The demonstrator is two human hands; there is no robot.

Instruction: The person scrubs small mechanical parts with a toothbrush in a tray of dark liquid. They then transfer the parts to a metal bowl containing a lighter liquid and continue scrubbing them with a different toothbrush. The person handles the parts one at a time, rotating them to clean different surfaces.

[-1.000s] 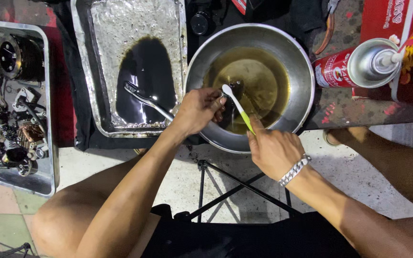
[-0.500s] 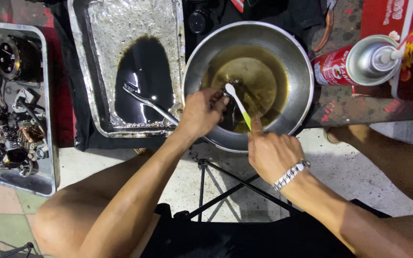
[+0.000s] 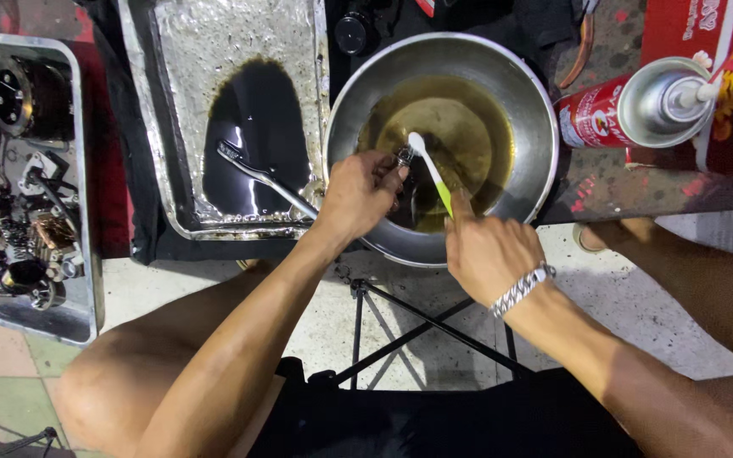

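**Small part brushed over steel bowl of amber fluid**

Left hand [image 3: 358,193] pinches a small metal part [image 3: 403,156] above the round steel bowl [image 3: 519,93], which holds yellowish liquid. Right hand [image 3: 487,253] grips a white-green toothbrush [image 3: 431,172], bristles at the part. Flat tray [image 3: 171,127] beside the bowl holds black oil and 1 ratchet wrench [image 3: 263,178]. Left tray [image 3: 86,280] holds engine parts. Spray can [image 3: 629,110] lies right; the bowl's near rim overhangs the table edge.
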